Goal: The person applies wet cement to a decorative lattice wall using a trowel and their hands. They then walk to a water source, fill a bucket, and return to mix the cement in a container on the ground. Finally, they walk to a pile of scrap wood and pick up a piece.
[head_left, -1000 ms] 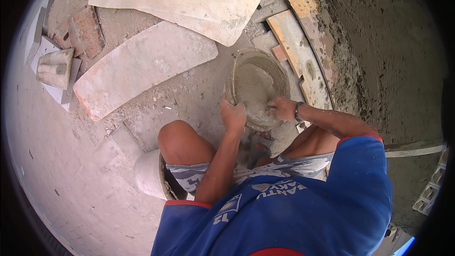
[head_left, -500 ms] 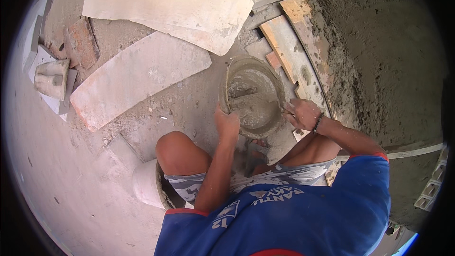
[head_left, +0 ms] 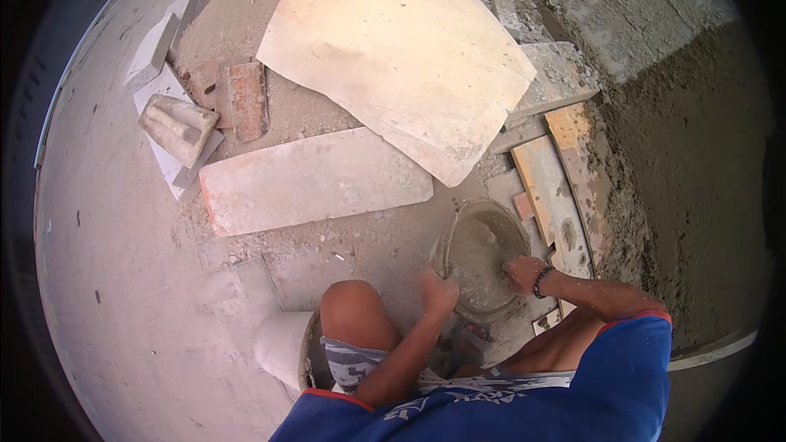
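Observation:
A round bucket of wet grey mortar stands on the ground in front of me. My left hand is closed on the near left side of its rim. Over the right side of the bucket, my right hand is closed on what looks like a trowel. Its blade is not clearly visible, apparently sunk in the mortar. A dark beaded bracelet circles the right wrist.
Beyond the bucket lie a large pale sheet and a long pale board. A wooden float rests on blocks at left. An overturned white bucket lies beside my knee. Boards edge the wet mortar bed at right.
My view has shifted, so the bucket and surroundings sit lower and further right. My right hand has moved inward over the mortar, stirring its surface. The left hand keeps its hold on the rim.

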The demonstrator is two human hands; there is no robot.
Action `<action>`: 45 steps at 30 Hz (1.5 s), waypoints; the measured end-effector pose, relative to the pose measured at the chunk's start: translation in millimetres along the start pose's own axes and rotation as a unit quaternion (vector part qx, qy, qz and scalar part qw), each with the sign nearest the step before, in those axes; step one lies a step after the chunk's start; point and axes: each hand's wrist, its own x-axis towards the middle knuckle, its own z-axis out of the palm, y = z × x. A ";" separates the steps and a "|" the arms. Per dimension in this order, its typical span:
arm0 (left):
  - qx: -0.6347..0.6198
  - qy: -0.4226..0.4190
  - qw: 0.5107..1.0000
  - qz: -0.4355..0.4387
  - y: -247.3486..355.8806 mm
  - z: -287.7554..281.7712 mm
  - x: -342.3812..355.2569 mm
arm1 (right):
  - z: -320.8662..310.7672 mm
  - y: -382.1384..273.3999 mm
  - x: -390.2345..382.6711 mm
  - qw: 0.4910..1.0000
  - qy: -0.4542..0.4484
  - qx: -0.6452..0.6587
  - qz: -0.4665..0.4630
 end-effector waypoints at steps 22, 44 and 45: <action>-0.139 0.078 0.977 -0.145 -23.1 -8.9 -12.0 | -60.3 -5.9 -24.8 0.977 0.171 -0.130 0.009; -0.091 0.120 0.984 -0.099 -36.4 -27.3 6.5 | -38.5 -9.3 -16.0 0.997 0.056 0.006 -0.061; -0.092 0.124 0.983 -0.097 -39.2 -29.1 6.9 | -41.7 -13.4 -17.0 0.995 0.078 -0.019 -0.066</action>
